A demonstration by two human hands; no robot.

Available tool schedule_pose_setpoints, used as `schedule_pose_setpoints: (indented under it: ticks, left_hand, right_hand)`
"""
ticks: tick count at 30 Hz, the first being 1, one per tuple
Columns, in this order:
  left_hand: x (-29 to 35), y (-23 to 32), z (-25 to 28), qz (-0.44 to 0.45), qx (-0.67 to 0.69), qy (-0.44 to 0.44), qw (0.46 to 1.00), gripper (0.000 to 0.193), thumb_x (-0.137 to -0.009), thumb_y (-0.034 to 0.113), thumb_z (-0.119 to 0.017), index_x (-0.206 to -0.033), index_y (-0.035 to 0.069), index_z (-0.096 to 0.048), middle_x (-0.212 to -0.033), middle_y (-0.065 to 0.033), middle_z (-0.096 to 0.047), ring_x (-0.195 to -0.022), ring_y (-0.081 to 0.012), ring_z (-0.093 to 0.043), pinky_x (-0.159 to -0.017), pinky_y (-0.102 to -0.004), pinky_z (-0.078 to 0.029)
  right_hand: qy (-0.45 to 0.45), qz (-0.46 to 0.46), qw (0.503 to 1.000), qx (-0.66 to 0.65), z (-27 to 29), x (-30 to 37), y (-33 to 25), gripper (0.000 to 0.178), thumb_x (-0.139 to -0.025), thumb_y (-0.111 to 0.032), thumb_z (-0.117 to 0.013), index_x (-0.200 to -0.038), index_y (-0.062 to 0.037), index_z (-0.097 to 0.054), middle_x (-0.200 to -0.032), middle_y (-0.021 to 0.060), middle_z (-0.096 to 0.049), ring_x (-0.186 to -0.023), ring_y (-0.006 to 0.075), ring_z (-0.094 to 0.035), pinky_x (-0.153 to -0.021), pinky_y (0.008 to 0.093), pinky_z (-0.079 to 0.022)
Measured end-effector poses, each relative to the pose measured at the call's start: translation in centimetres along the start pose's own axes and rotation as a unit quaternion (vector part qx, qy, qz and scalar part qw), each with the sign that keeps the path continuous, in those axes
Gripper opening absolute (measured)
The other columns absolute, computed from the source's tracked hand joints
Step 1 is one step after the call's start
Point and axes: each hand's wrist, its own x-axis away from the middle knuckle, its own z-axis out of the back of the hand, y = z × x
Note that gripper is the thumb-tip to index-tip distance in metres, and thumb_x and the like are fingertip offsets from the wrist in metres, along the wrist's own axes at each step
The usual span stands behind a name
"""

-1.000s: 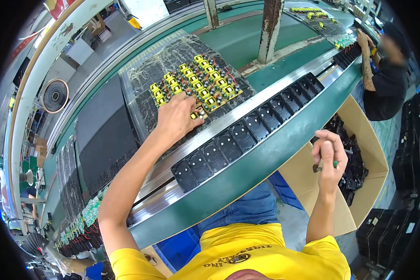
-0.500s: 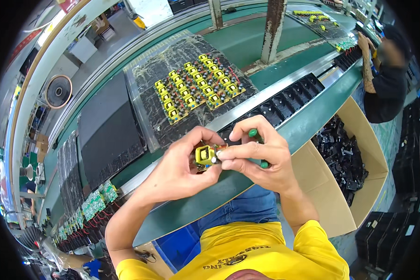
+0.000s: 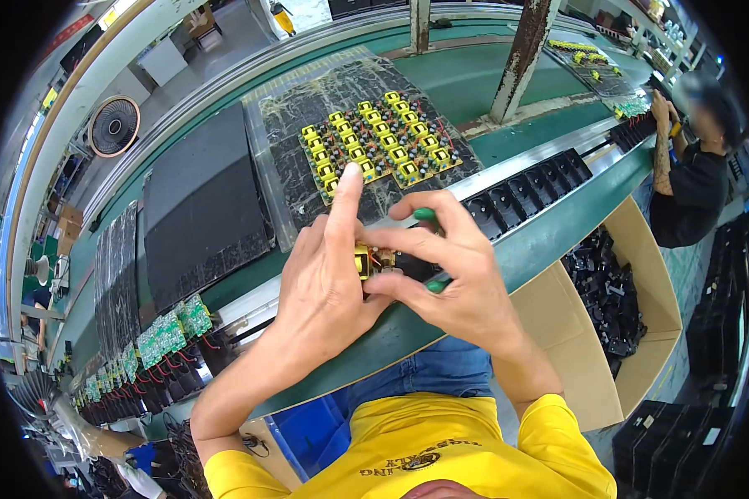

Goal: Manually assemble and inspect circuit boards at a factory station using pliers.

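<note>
From my remote seat I see the left hand (image 3: 324,279) with its index finger stretched out and its other fingers curled about a small circuit board (image 3: 362,263) topped by a yellow block; the right hand (image 3: 453,258) is half open at the board's other end, thumb and forefinger apart, and I cannot tell whether they press on it. The board sits between both hands, above the row of black cases (image 3: 541,185) along the counter (image 3: 558,229). My worry is the green-handled tool (image 3: 435,286) tucked in the right hand: its working end is hidden, and a careless turn of the wrist could knock a component or scratch the board. A one-sided push might bend leads, and a loose left grip could drop the board.
</note>
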Motion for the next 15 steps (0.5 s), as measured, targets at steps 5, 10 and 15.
schedule_pose_setpoints:
  ticks: [5,10,15]
  left_hand:
    - [0.5,-0.4,-0.1,-0.061,-0.077,0.017,0.995,0.084,-0.089,0.009,-0.090,-0.163,0.002,-0.052,-0.116,-0.0154,-0.075,-0.093,-0.0306,-0.072,-0.085,-0.0402,-0.058]
    - [1.4,-1.3,1.8,-0.055,-0.014,-0.047,0.997,0.054,-0.093,0.007,-0.088,-0.143,0.004,-0.069,-0.108,-0.0114,-0.078,-0.089,-0.0267,-0.072,-0.083,-0.0368,-0.058]
    - [0.9,-0.7,4.1,0.087,0.206,-0.131,0.966,0.021,-0.099,0.007,-0.085,-0.119,0.004,-0.078,-0.102,-0.0074,-0.079,-0.087,-0.0201,-0.071,-0.082,-0.0335,-0.057]
  right_hand:
    - [-0.062,-0.019,0.997,-0.042,-0.4,0.2,0.7,0.017,-0.094,-0.003,-0.091,-0.111,-0.0017,-0.091,-0.124,0.0100,-0.073,-0.099,0.0180,-0.066,-0.087,0.0296,-0.054]
    - [-0.115,-0.064,0.983,-0.127,1.8,0.3,1.4,0.016,-0.093,0.000,-0.090,-0.110,-0.0023,-0.091,-0.122,0.0096,-0.074,-0.097,0.0178,-0.066,-0.085,0.0291,-0.054]
    - [-0.131,-0.048,0.984,-0.109,2.0,0.6,0.8,0.015,-0.094,0.003,-0.089,-0.108,-0.0022,-0.090,-0.119,0.0095,-0.075,-0.095,0.0176,-0.066,-0.082,0.0285,-0.053]
